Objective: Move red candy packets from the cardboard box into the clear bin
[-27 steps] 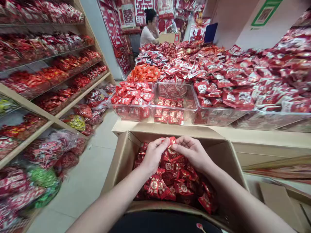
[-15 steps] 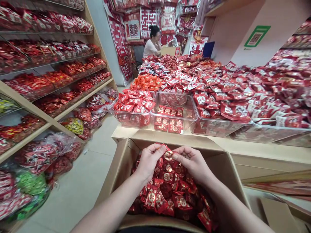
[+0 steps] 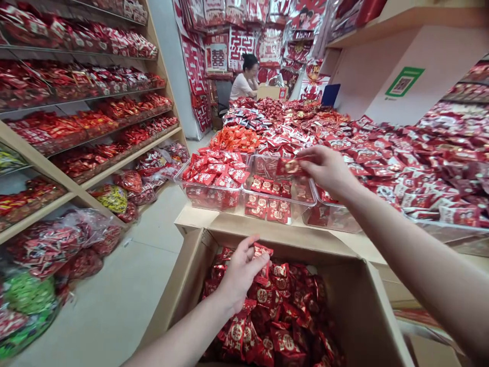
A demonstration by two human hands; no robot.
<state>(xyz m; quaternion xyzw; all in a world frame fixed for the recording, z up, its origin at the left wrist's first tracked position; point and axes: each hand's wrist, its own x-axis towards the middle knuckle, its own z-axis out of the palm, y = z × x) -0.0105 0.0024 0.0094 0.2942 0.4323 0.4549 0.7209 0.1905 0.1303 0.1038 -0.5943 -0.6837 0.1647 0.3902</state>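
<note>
My left hand (image 3: 244, 272) is closed on a red wrapped candy (image 3: 262, 262) with gold print, held over the cardboard box (image 3: 367, 300). Inside that box lies a heap of similar red candies (image 3: 284, 339). Stretched forward, my right hand (image 3: 324, 168) pinches another red candy packet (image 3: 291, 166) above the clear plastic bin (image 3: 277, 198). Several red packets (image 3: 269, 186) stand in rows in the front part of this bin.
To the bin's left is a clear bin of red packets (image 3: 214, 176); more heaped packets (image 3: 374, 153) spread right and behind. Shelves of sweets (image 3: 87, 127) line the left wall, with bagged goods (image 3: 69, 244) on the floor. A person (image 3: 244, 81) sits at the back.
My right hand has moved up and forward from the box to the clear bin, carrying a packet. My left hand has stayed over the box, lower in the picture. The view has tilted up slightly.
</note>
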